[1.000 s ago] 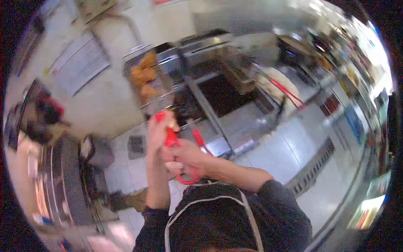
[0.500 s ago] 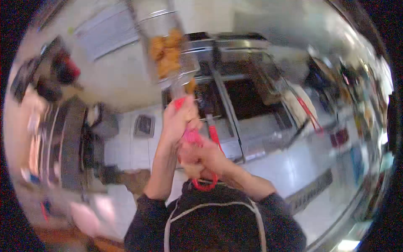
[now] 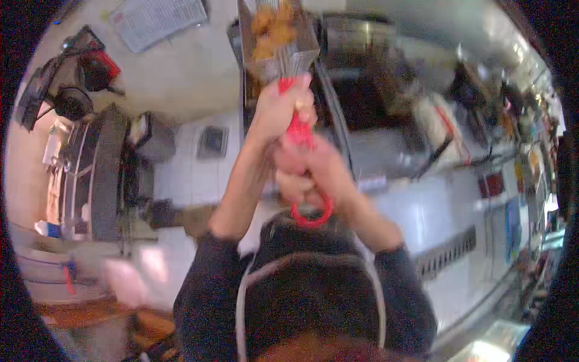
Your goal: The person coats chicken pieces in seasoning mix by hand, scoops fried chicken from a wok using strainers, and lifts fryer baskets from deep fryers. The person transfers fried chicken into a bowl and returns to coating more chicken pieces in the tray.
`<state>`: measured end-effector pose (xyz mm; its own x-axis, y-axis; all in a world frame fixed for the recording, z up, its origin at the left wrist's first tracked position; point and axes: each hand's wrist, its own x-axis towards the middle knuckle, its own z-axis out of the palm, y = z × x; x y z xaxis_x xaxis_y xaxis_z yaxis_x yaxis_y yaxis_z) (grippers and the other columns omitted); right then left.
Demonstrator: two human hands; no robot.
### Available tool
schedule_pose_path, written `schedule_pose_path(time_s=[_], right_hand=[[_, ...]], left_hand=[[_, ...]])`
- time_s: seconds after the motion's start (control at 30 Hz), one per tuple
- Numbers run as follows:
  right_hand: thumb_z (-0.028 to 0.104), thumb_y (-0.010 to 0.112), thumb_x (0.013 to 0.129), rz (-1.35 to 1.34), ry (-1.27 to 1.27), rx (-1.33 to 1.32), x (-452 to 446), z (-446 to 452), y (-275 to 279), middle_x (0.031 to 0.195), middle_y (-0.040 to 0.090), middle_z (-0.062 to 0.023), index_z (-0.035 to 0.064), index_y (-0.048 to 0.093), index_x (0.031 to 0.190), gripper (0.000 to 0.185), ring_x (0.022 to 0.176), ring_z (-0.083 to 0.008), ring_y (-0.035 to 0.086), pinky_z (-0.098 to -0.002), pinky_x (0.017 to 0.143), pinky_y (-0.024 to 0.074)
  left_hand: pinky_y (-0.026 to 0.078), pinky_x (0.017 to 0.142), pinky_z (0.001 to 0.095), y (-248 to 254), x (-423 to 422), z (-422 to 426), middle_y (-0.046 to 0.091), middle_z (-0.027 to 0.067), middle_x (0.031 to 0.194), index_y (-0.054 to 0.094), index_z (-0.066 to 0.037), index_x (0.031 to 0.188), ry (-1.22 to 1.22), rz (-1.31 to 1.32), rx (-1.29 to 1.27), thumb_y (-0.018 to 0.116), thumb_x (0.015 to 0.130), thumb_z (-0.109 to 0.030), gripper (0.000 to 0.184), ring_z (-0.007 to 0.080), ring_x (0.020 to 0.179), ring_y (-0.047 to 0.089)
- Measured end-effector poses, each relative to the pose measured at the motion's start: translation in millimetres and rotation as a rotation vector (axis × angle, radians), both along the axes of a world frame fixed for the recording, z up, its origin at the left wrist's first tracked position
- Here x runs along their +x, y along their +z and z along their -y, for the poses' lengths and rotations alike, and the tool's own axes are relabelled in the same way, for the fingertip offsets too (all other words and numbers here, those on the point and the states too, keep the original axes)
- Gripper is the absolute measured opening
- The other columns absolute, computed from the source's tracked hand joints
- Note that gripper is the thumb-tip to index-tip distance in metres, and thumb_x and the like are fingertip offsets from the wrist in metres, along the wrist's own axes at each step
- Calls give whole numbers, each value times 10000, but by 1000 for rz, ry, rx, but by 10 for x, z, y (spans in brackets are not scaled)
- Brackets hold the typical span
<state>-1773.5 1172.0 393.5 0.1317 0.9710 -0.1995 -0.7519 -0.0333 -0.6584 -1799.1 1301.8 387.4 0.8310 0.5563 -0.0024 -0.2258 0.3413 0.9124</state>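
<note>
A wire fry basket [image 3: 309, 53] with golden-brown fried pieces [image 3: 274, 31] in it is at the top of the view, slightly blurred. Both of my hands are closed around its red handle [image 3: 299, 134]. My left hand [image 3: 282, 110] grips close to the basket. Lower down, nearer my body, my right hand [image 3: 313, 169] wraps the handle, and the red loop [image 3: 313, 220] at its end sticks out below. The basket is over the left part of a deep fryer [image 3: 341, 114] with dark vats.
Right of the fryer lies a pale item with a red handle [image 3: 445, 120] across it. A vent grille [image 3: 446, 256] is in the floor at lower right. Dark pans [image 3: 73, 104] hang at left. A paper sheet [image 3: 158, 21] is on the wall.
The basket and both hands have shifted up and to the right in the view, with both hands still on the handle. The view itself has also shifted.
</note>
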Motion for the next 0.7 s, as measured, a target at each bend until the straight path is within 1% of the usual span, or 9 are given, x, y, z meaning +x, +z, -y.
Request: schedule_pose_path(time_s=[0.03, 0.07, 0.13, 0.17, 0.2, 0.23, 0.3, 0.6, 0.7], right_hand=[[201, 551, 838, 179, -81, -41, 140, -85, 92, 609, 483, -1, 94, 488, 836, 124, 433, -116, 453, -266, 386, 366], [194, 564, 829, 151, -86, 42, 245, -146, -43, 604, 494, 1, 96, 497, 806, 121, 438, -115, 458, -268, 386, 368], [191, 576, 822, 71, 0, 112, 189, -186, -452, 632, 519, 0, 97, 508, 788, 120, 445, -119, 466, -267, 387, 368], [195, 573, 824, 47, 87, 136, 241, -97, -485, 666, 534, -3, 96, 509, 800, 120, 447, -122, 469, -262, 387, 365], [203, 583, 821, 325, -126, -33, 587, -185, 160, 664, 503, -1, 102, 490, 886, 152, 448, -95, 448, -251, 379, 360], [217, 554, 843, 125, -52, 31, 637, -29, 189, 617, 454, 13, 111, 470, 893, 144, 400, -93, 401, -247, 362, 344], [197, 504, 871, -152, 31, 116, 475, 257, -253, 595, 407, 17, 101, 468, 922, 115, 378, -84, 370, -241, 353, 330], [158, 479, 879, -140, -118, 57, 1046, 727, -516, 588, 404, 12, 69, 458, 979, 136, 380, -84, 392, -243, 340, 335], [132, 462, 885, -186, -131, 84, 1368, 839, -545, 585, 400, 10, 64, 450, 966, 106, 396, -87, 400, -236, 344, 326]], left_hand=[[355, 395, 283, 134, 155, -93, 398, -6, 498, 414, -101, 645, 32, 29, 209, 463, 892, -230, 282, 104, 388, 379], [361, 387, 287, 165, 354, -223, 439, -1, 484, 451, -116, 634, -85, 146, -166, 487, 888, -218, 275, 115, 400, 428], [355, 392, 283, -131, 175, -77, 423, -5, 492, 432, -112, 635, -31, 135, 17, 484, 885, -215, 275, 108, 404, 411], [360, 393, 285, 101, 402, -119, 428, 1, 492, 434, -101, 622, 25, 67, 51, 492, 884, -217, 293, 115, 403, 421], [365, 394, 288, 318, 625, -160, 432, 8, 492, 435, -91, 609, 79, -4, 83, 500, 884, -220, 310, 122, 403, 432], [369, 402, 283, 190, 757, -15, 428, 7, 495, 421, -94, 590, -61, 148, -165, 507, 881, -230, 333, 121, 409, 435], [375, 407, 279, -232, 556, 228, 426, 2, 500, 415, -97, 597, -91, 141, -55, 518, 876, -233, 326, 118, 414, 439], [366, 383, 254, -559, 1236, 734, 453, 5, 529, 460, -74, 656, -87, 29, -108, 549, 859, -220, 265, 112, 416, 461], [373, 388, 265, -881, 1660, 784, 460, 8, 538, 462, -69, 702, -156, 94, -353, 575, 836, -169, 202, 114, 433, 454]])
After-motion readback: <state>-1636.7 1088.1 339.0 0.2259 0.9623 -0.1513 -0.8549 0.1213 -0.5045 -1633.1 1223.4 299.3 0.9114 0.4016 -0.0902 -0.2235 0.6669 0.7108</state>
